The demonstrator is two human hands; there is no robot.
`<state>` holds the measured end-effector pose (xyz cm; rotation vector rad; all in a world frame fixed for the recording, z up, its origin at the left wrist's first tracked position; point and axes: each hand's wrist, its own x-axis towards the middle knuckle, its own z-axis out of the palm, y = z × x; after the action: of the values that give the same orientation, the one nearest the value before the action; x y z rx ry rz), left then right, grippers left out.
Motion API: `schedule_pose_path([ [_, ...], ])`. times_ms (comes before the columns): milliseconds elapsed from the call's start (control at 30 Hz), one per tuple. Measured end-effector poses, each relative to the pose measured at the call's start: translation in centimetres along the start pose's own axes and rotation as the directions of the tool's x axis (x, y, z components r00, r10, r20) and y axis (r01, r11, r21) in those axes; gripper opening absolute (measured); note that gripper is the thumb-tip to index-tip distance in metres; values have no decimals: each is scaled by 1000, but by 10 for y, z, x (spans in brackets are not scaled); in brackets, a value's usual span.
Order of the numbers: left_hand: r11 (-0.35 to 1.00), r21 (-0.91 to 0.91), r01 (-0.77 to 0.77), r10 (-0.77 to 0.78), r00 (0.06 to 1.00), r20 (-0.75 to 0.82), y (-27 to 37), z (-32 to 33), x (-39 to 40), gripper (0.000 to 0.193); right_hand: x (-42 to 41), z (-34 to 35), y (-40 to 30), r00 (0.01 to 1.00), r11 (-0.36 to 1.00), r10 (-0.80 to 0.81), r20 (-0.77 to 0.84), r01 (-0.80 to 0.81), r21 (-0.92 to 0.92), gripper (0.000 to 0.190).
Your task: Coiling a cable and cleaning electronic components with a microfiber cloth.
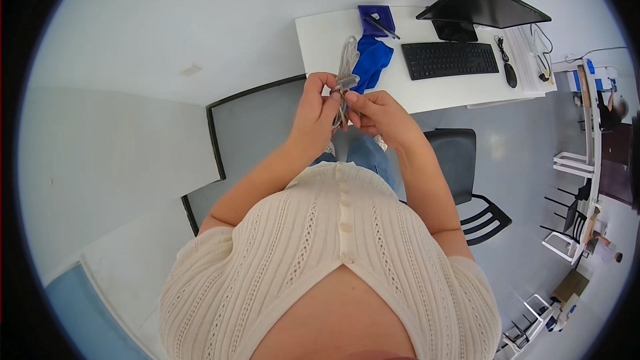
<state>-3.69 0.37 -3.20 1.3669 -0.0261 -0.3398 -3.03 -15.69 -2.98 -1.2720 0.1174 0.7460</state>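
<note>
A bundle of grey, translucent cable is held up in front of me, near the front edge of a white desk. Its loops stick out above and below my fingers, and a grey connector lies against the bundle. My left hand grips the bundle's middle from the left side. From the right, my right hand pinches the same spot with thumb and fingers. Something thin and dark, perhaps a tie, shows between the fingertips. Behind the bundle a blue cloth lies on the desk.
On the desk are a purple tray with a pen, a black keyboard, a mouse and a monitor. A black chair stands at my right. People sit at desks far right. A wall rises at left.
</note>
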Motion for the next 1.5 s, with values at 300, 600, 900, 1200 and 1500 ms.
schedule_pose_path([
  [300,865,392,-312,271,950,159,-4,-9,2,18,-8,14,24,986,906,-163,24,140,400,31],
  [600,953,205,-224,215,974,65,8,-2,-5,32,-10,0,19,987,975,-149,61,136,176,27],
  [900,922,249,-296,259,951,172,2,-12,3,23,-2,20,31,933,940,-284,-222,316,127,19],
  [1200,947,-298,123,-89,988,125,20,-9,-6,20,-12,11,30,783,800,-581,-222,500,-331,19],
  [1500,993,72,98,-109,978,180,10,-9,-2,19,-10,10,28,766,838,-545,-340,506,-203,20],
])
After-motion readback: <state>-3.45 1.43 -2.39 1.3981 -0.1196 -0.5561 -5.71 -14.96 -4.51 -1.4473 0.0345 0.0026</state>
